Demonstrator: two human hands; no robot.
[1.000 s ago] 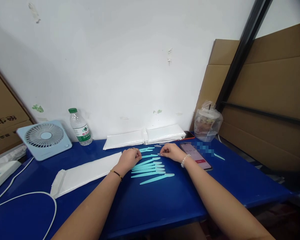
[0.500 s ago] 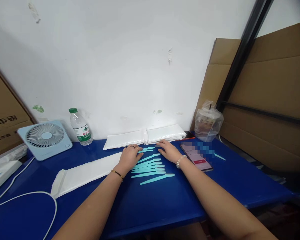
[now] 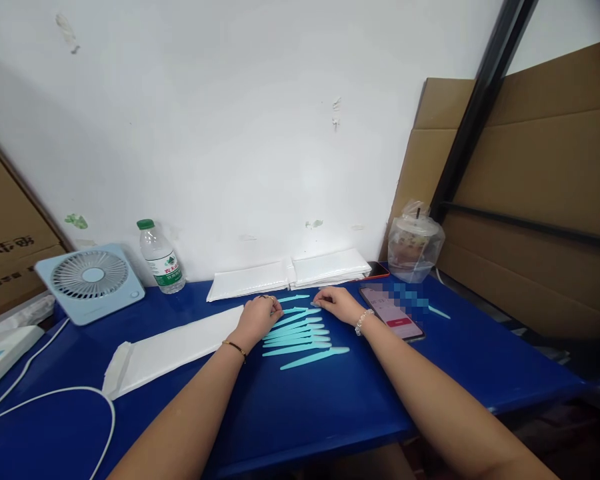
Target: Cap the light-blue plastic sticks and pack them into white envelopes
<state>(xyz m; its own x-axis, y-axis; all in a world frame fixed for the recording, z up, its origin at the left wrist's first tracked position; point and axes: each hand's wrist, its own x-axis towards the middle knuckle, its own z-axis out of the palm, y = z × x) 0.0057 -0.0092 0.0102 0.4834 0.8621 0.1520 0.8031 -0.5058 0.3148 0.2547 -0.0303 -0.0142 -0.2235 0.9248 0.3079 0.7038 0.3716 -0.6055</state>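
Observation:
Several slim turquoise eyebrow razors (image 3: 300, 348) lie side by side in a column on the blue table. At the column's far end, my left hand (image 3: 260, 319) is closed, thumb and fingers pinching the handle end of a razor (image 3: 295, 310). Opposite it, my right hand (image 3: 341, 305) has its thumb and fingertips drawn together at the tip end of that razor. One more razor (image 3: 297, 297) lies just beyond, towards the wall. A long white padded pouch (image 3: 180, 347) rests left of my left hand.
White padded pouches (image 3: 330, 267) lie by the wall, beside a dark phone (image 3: 379, 269). Another phone (image 3: 395, 313) and a lone razor (image 3: 439, 312) are at right, near a bagged drink cup (image 3: 415, 247). A fan (image 3: 93, 280), water bottle (image 3: 163, 260) and white cable (image 3: 111, 413) occupy the left.
Both hands have come slightly nearer along the column, and the right fingers have closed together. One razor from the far end now lies closer to the others.

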